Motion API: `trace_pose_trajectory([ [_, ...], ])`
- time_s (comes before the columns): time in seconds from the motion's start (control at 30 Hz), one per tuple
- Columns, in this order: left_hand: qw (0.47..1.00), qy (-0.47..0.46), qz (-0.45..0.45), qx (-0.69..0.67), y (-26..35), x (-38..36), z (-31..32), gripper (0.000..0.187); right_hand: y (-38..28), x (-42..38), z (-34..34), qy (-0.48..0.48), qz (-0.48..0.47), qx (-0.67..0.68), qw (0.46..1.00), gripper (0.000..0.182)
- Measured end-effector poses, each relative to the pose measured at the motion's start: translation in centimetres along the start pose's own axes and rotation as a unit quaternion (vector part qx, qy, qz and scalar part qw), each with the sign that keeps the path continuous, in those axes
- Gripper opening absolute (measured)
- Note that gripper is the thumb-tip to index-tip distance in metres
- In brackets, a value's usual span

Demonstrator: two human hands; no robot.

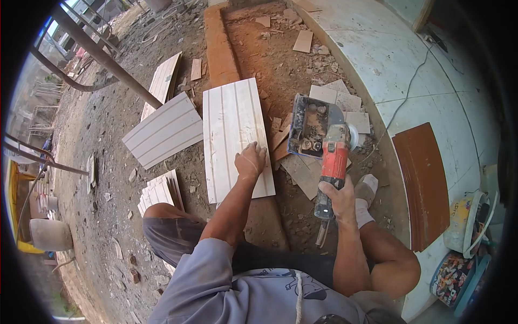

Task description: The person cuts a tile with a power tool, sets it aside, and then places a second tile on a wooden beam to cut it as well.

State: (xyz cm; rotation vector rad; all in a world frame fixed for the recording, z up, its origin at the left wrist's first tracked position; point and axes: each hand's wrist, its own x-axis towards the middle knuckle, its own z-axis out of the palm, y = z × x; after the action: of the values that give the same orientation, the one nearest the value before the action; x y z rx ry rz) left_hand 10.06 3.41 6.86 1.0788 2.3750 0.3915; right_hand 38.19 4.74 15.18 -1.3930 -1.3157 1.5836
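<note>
Tile (232,116), pale with dark lengthwise stripes, centre of frame, lying over a narrow ledge (220,43), sides seemingly overhanging. Left hand (251,161) on its face near the right edge: palm down, fingers partly spread and a bit bent, pressing, not clasping anything. Right hand (339,197) closed round the body of a red-and-black grinder (334,162), right of centre, thumb over the casing; pale disc (353,137) at the head, apart from the tile. Can't tell if it's spinning.

Just beside the grinder head: black box (307,121), open, dusty. Tile offcuts (350,102) behind. Another striped tile (164,129) left of centre, more stacked at lower left. Brown tiles (423,183) in a pile, right of frame, on the pale floor (377,65).

Risks, my read: one-handed hold, so if the disc runs and snags the box or an offcut, the grinder could kick toward the socked foot (368,189) or bare knee. Hand pressing off-centre over the ledge could tip or crack the tile. No gloves; a slip of the disc across the tile would reach the fingers.
</note>
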Motion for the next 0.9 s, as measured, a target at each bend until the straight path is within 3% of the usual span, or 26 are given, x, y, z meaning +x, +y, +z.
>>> trace_pose_trajectory([
  [0.07, 0.979, 0.201, -0.032, 0.033, -5.0, 0.7, 0.8, 0.056, 1.4, -0.1, 1.1, -0.024, -0.008, -0.006, 1.0, 0.053],
  [0.13, 0.945, 0.278, -0.171, 0.027, -8.9, 1.5, 0.1, 0.055, 3.0, -0.1, 2.1, -0.044, -0.018, -0.017, 0.999, 0.055],
  [0.2, 0.925, 0.271, -0.267, -0.001, -10.6, 1.1, -1.9, 0.056, 5.1, -0.6, 3.5, -0.088, 0.037, -0.007, 0.995, 0.059],
  [0.23, 0.925, 0.27, -0.268, -0.003, -11.6, 1.6, -2.2, 0.056, 5.9, -0.7, 4.2, -0.099, 0.041, -0.012, 0.994, 0.059],
  [0.3, 0.931, 0.178, -0.299, -0.109, -14.0, 2.3, -2.2, 0.059, 7.2, -0.6, 5.1, -0.114, 0.039, -0.03, 0.992, 0.06],
  [0.33, 0.931, 0.175, -0.301, -0.107, -15.1, 2.5, -1.7, 0.059, 7.3, -0.8, 5.5, -0.128, 0.033, -0.046, 0.99, 0.061],
  [0.4, 0.942, 0.231, -0.212, -0.116, -16.2, 2.8, -0.8, 0.059, 7.4, -0.9, 6.1, -0.118, 0.032, -0.068, 0.99, 0.063],
  [0.47, 0.943, 0.211, -0.209, -0.15, -17.0, 3.4, -1.0, 0.058, 8.0, -0.3, 6.5, -0.107, -0.005, -0.141, 0.984, 0.06],
  [0.53, 0.943, 0.192, -0.209, -0.175, -17.3, 3.3, -1.1, 0.056, 7.3, -0.5, 6.7, -0.118, 0.019, -0.137, 0.983, 0.062],
  [0.6, 0.933, 0.265, -0.187, -0.159, -17.0, 3.2, -0.1, 0.053, 7.3, -0.5, 6.9, -0.129, 0.047, -0.134, 0.981, 0.064],
  [0.8, 0.92, 0.248, -0.115, -0.28, -16.1, 4.3, 0.7, 0.047, 9.1, 0.3, 6.5, -0.131, 0.041, -0.195, 0.971, 0.067],
  [0.83, 0.911, 0.293, -0.103, -0.273, -15.2, 4.4, 1.4, 0.042, 9.2, 0.4, 6.5, -0.131, 0.036, -0.191, 0.972, 0.067],
  [0.9, 0.915, 0.275, -0.125, -0.266, -14.9, 5.1, 1.3, 0.044, 9.4, 0.5, 6.4, -0.129, 0.034, -0.189, 0.973, 0.066],
])
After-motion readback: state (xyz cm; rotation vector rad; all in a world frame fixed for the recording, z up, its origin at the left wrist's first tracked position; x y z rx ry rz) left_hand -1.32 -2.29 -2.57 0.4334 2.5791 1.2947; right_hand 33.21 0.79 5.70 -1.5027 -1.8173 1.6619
